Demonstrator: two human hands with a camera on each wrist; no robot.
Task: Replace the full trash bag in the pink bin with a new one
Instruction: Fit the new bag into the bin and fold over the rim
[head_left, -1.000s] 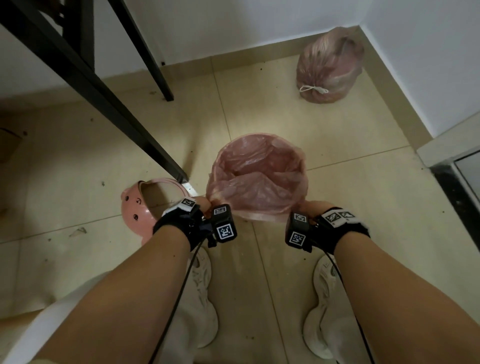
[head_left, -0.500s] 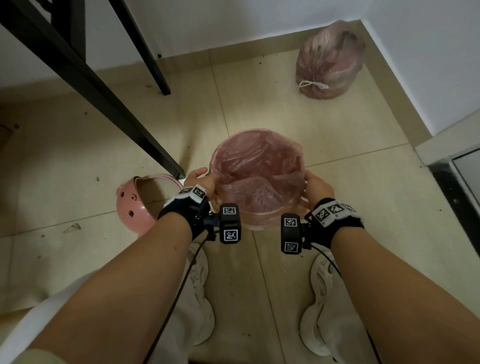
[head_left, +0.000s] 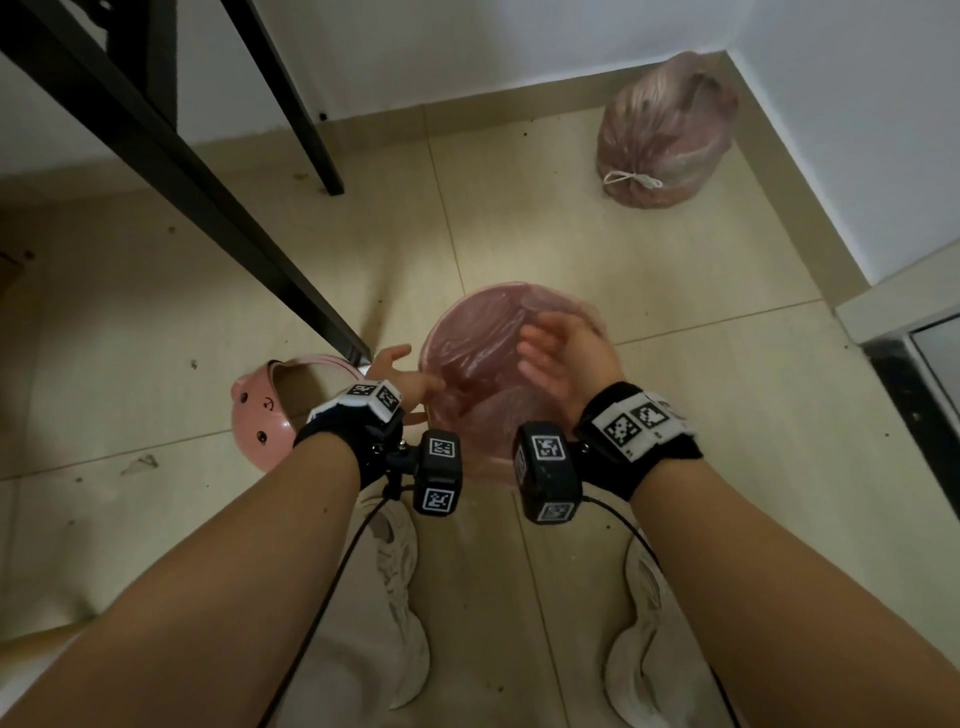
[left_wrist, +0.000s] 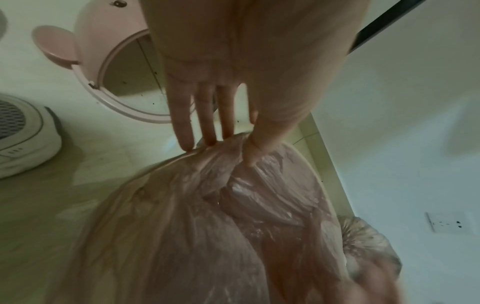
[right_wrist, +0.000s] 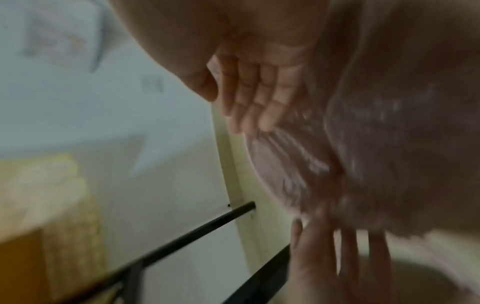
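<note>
The pink bin (head_left: 488, 453) stands on the floor between my hands, lined with a new pink trash bag (head_left: 475, 338) whose edge is folded over the rim. My left hand (head_left: 410, 384) is at the bin's left rim; in the left wrist view it (left_wrist: 226, 142) pinches the gathered bag (left_wrist: 207, 216) between thumb and straight fingers. My right hand (head_left: 540, 348) hovers open over the bin's mouth with fingers spread, blurred, holding nothing; the right wrist view also shows it (right_wrist: 249, 107) open. The full, tied bag (head_left: 665, 135) sits in the far right corner.
The bin's pink lid (head_left: 270, 415), with a face on it, lies on the floor left of the bin. Black table legs (head_left: 208, 208) slant down toward the lid. My white shoes (head_left: 395, 597) are just behind the bin. A wall step and dark threshold (head_left: 904, 389) lie right.
My right hand has let go of the bin's right rim and lifted over its mouth. The bag now sits lower and smoother over the rim. My left hand stays at the left rim.
</note>
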